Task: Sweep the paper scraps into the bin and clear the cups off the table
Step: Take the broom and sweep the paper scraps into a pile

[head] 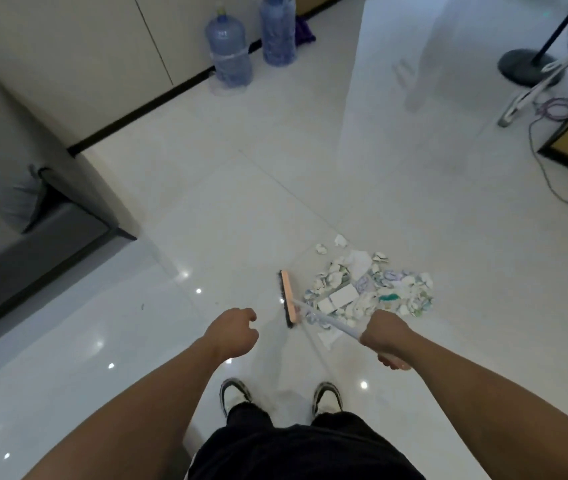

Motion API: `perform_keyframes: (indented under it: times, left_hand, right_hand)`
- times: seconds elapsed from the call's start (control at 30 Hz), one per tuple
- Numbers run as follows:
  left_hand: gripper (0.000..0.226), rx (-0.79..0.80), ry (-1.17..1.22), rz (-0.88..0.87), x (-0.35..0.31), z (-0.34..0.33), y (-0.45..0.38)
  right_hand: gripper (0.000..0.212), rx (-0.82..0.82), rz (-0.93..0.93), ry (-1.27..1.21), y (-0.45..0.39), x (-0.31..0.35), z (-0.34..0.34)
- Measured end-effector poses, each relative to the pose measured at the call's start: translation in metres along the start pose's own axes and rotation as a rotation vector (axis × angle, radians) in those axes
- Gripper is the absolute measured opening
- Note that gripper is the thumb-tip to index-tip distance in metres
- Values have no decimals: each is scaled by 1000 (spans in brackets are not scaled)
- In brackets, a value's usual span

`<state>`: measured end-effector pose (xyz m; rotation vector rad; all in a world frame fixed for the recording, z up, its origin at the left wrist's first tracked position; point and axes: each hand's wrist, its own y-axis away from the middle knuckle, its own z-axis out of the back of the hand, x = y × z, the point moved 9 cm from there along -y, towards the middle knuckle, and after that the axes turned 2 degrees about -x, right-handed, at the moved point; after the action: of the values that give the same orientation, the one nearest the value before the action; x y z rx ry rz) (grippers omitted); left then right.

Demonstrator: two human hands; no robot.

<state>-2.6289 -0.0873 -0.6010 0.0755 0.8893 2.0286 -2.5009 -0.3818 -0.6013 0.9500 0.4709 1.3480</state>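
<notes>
- R hand (384,336) wrapped round the white pole of a broom (324,319) w/ a peach-coloured head and dark bristles; grip closed tight on the pole, wrist bent down.
- L hand (236,332) hung free in front of the body, fingers loosely curled, holding nothing, apart from the broom.
- Broom head (288,298) sat on the glossy white tiled floor (241,209), edge-on, just left of the scraps.
- Heap of torn white paper scraps w/ green and purple print (369,287) lay on the floor right of the broom head, in front of the R hand; a few loose bits sat at its far edge, one by the pole.
- Two black-and-white sneakers (236,393) stood below the hands, black trousers above them.
- Grey sofa w/ a grey cushion (33,188) at far left.
- Two blue plastic water jugs (229,51) stood against the cream wall at top.
- Black round stand base (530,69) and a thin purple cable (549,133) at top right.
</notes>
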Motion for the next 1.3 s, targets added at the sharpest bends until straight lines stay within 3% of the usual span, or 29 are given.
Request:
perform_keyframes:
  times: [0.17, 0.3, 0.57, 0.83, 0.97, 1.07, 1.2, 1.3]
  left_hand:
    - [45, -38, -122, -156, -67, 29, -25]
    - [45, -42, -202, -279, -119, 38, -46]
    - [42, 134, -330, -614, -197, -23, -39]
    - [43, 298, -466, -705, -159, -67, -35]
    - [44, 302, -524, -674, -143, -59, -46]
    - [44, 279, -535, -690, -149, -52, -48]
    - [43, 271, -527, -733, -172, -51, -41]
    - [42, 275, -534, -767, -190, -54, -32]
  right_hand:
    - [24, -121, 6, -86, 20, -40, 37]
    - [25, -238, -137, -78, 42, -102, 56]
    - [16, -227, -521, -562, 100, -210, -48]
    - [15, -10, -690, -1428, 137, -162, -166]
    - [22, 72, -733, -1813, 137, -132, -209]
    - [16, 215, -697, -2055, 132, -113, -220]
    - [26, 390, -578, -2221, 127, -98, -203]
    - [28, 336, -539, -2108, 127, -108, -181]
